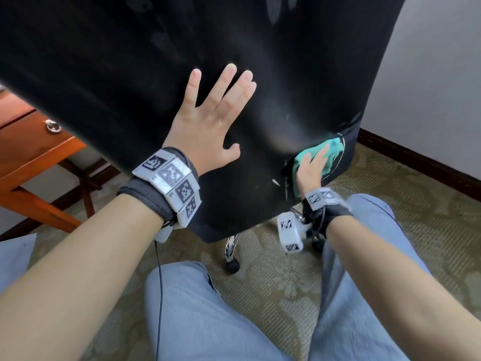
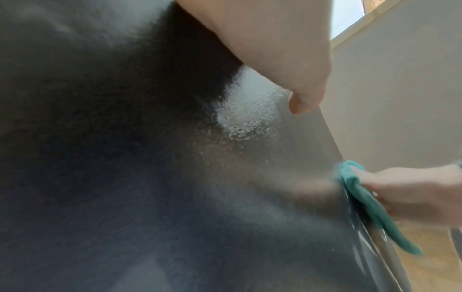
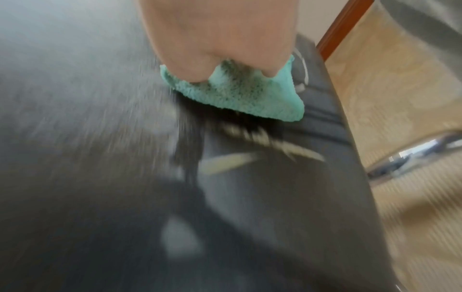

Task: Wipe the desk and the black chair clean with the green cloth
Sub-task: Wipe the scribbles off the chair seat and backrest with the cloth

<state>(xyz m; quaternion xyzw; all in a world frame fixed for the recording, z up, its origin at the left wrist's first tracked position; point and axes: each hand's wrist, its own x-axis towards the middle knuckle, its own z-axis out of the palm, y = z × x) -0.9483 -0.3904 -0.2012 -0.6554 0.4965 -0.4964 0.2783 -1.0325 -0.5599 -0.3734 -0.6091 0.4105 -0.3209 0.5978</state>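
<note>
Black chair [image 1: 130, 61] fills the upper head view, its backrest facing you. Your left hand [image 1: 208, 126] lies flat on the backrest, fingers straight and spread. Your right hand [image 1: 311, 165] presses the green cloth [image 1: 335, 149] against the lower right part of the backrest, close to its right edge, fingers laid straight over the cloth. A wooden desk [image 1: 26, 152] with a ring pull [image 1: 53, 126] stands left of the chair, partly hidden behind it. Below the backrest a chrome chair leg [image 1: 230, 247] with a caster stands on the patterned carpet [image 1: 416, 204]. Your knees sit close under the chair. Open carpet runs right of the chair to the wall skirting [image 1: 416, 157].

Left wrist view: your palm [image 2: 262, 39] rests on the chair surface [image 2: 125, 158]. The cloth [image 2: 370, 205] sits at the backrest's right edge under your right hand [image 2: 412, 193]; beyond that edge is bare wall [image 2: 400, 98].

Right wrist view, blurred: your fingers [image 3: 220, 39] press the cloth [image 3: 237, 94] onto the chair [image 3: 100, 158], just beside its right edge. Carpet [image 3: 400, 98] and the chrome leg [image 3: 412, 154] lie beyond.
</note>
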